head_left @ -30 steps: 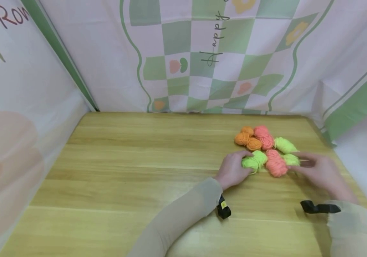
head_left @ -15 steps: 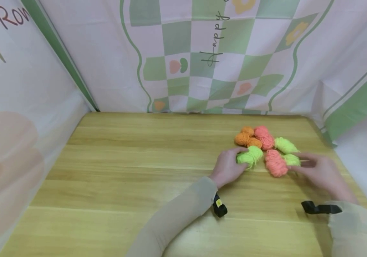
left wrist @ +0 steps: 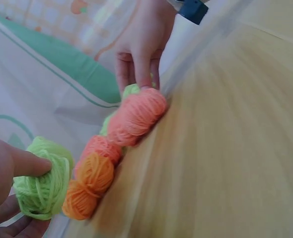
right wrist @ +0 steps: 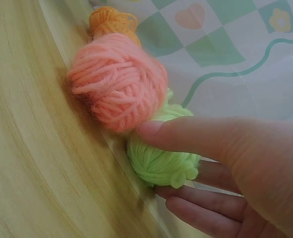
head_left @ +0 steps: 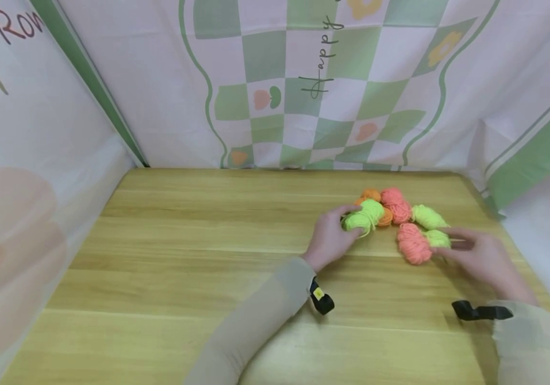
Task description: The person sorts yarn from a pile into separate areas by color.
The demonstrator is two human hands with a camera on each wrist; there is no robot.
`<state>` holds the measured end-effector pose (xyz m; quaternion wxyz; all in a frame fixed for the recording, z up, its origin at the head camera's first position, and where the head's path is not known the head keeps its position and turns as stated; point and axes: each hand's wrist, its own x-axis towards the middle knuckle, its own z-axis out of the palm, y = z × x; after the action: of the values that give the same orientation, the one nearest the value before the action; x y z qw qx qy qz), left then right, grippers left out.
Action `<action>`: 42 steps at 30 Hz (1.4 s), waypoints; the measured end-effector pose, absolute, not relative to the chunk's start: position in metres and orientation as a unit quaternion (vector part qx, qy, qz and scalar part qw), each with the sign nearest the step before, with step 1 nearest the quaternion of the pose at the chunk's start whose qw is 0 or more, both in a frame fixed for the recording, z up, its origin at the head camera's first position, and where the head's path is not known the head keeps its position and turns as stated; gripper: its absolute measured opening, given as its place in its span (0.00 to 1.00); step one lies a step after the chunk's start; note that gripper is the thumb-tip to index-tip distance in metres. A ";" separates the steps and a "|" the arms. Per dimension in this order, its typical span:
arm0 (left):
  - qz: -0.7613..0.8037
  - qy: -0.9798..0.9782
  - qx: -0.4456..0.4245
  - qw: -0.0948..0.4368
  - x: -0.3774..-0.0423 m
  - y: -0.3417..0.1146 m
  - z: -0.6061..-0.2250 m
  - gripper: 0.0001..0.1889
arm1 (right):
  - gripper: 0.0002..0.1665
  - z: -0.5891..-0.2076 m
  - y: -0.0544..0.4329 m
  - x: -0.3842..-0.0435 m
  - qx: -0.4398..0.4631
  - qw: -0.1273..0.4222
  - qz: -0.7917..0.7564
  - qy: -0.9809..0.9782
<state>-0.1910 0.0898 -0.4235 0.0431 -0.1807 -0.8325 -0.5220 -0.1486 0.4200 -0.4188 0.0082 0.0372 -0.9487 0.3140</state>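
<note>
Since the previous head frames, the left hand [head_left: 328,235] has drawn a lime ball [head_left: 365,215] of yarn leftward from the near coral ball [head_left: 414,244], and it now partly hides the orange balls [head_left: 371,193]. A strip of worktop [head_left: 159,267] shows between lime and near coral, so the work in hand seems to be shifting that one ball while the others stay put. The left fingers grip the lime ball; the right hand [head_left: 481,259] has stayed at the small green ball [head_left: 437,239], just right of the near coral one. Behind these lie the far coral ball [head_left: 396,205] and the far green ball [head_left: 427,216]. The worktop is pale and wood-grained, with the yarn toward its far right. White cloth [head_left: 265,59] printed with green checks, flowers and sideways lettering hangs behind it, and more printed cloth stands at both sides.

From the left wrist, the thumb presses on the lime ball's face and other fingers show beneath it. Orange yarn is just beside it; whether the two touch, I cannot tell.

From the right wrist, the thumb lies across the small green ball, its tip by coral yarn, with other fingers on the opposite side: a light pinch, by the look of it. Checked cloth rises beyond.
</note>
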 end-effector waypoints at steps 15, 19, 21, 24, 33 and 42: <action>-0.591 -0.788 -0.156 0.071 -0.199 0.064 -0.408 0.25 | 0.39 -0.420 0.423 -0.148 0.038 0.000 0.326 -0.945; -0.616 -0.769 -0.154 0.077 -0.203 0.055 -0.408 0.25 | 0.39 -0.421 0.424 -0.148 0.034 0.000 0.326 -0.945; -0.616 -0.767 -0.158 0.088 -0.205 0.048 -0.408 0.24 | 0.39 -0.420 0.424 -0.147 0.031 0.000 0.324 -0.946; -0.612 -0.768 -0.160 0.102 -0.208 0.036 -0.409 0.24 | 0.39 -0.418 0.422 -0.147 0.028 -0.001 0.318 -0.948; -0.596 -0.783 -0.131 0.123 -0.214 -0.012 -0.409 0.25 | 0.38 -0.417 0.419 -0.147 0.036 0.003 0.315 -0.948; -0.604 -0.780 -0.085 0.141 -0.212 -0.057 -0.422 0.25 | 0.39 -0.419 0.420 -0.147 0.032 -0.001 0.318 -0.948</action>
<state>-0.2120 -0.0569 -0.4223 0.1413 -0.0847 -0.7796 -0.6043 -0.1468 0.4204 -0.4190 -0.0010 0.0323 -0.9475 0.3181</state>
